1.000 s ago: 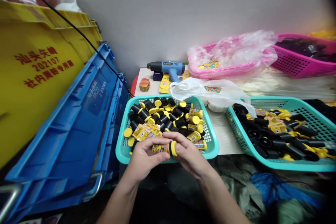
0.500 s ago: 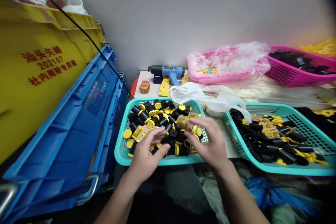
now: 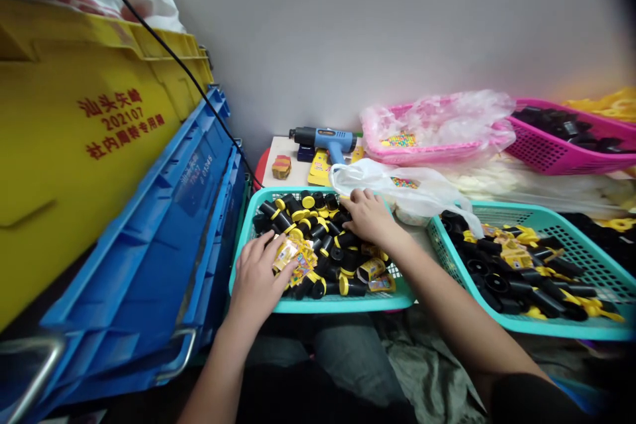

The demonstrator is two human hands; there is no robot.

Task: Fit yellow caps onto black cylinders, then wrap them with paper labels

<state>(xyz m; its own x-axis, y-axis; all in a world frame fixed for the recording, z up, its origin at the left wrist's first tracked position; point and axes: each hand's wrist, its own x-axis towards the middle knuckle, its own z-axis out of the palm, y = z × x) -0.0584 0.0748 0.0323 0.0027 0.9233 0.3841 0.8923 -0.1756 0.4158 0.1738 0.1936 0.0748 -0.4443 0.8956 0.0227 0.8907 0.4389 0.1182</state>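
A turquoise basket (image 3: 318, 306) in front of me is full of black canisters with yellow caps (image 3: 352, 286), lying at all angles. My left hand (image 3: 259, 278) rests over its left part, fingers apart, touching a loose pile of yellow printed labels (image 3: 298, 262). At the basket's back right, my right hand (image 3: 370, 217) curls over a black canister with a yellow cap. The hand hides most of that canister. Canisters wrapped in yellow printed labels (image 3: 371, 269) lie at the basket's front right.
To the right, a second turquoise basket (image 3: 546, 330) holds black and yellow parts. Behind are a blue heat gun (image 3: 334, 140), a white plastic bag (image 3: 422, 191) and pink baskets (image 3: 556, 156). Yellow (image 3: 59, 212) and blue crates (image 3: 124, 278) stand close on my left.
My right hand has let go of a label-wrapped canister and moved to the basket's back edge. My left hand has shifted left onto the labels. The view has swung slightly left.
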